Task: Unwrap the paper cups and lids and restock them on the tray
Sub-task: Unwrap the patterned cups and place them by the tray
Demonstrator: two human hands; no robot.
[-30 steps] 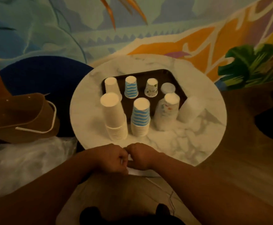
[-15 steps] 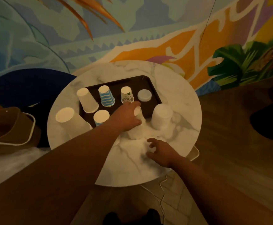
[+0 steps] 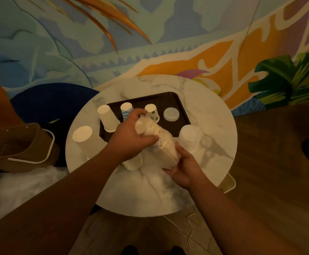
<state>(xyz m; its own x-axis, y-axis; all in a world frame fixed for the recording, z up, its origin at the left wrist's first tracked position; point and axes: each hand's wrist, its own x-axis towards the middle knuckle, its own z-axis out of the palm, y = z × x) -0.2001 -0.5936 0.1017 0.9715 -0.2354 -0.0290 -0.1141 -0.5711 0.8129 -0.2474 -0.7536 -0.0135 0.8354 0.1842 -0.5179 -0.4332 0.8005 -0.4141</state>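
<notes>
I hold a plastic-wrapped stack of patterned paper cups (image 3: 159, 142) tilted above the round marble table (image 3: 214, 115). My left hand (image 3: 131, 137) grips its upper end. My right hand (image 3: 183, 166) grips the lower end and the loose wrap. On the dark tray (image 3: 174, 100) stand a white cup stack (image 3: 107, 118), a blue-striped cup (image 3: 126, 110), a patterned cup (image 3: 152, 112) and a lid (image 3: 171, 114). A wrapped stack of lids (image 3: 189, 138) stands just right of the tray's near corner. Another white cup stack (image 3: 84, 139) stands on the table to the left.
A cup stack (image 3: 132, 163) stands partly hidden under my left wrist. A brown paper bag (image 3: 21, 146) and crumpled clear plastic (image 3: 21, 188) lie left of the table. A painted wall (image 3: 150, 43) rises behind. Wooden floor (image 3: 279, 162) lies to the right.
The wrapped patterned stack has been lifted off the table and tilted. My right hand, which was on the tabletop, now grips the stack's lower end. The camera has moved closer.
</notes>
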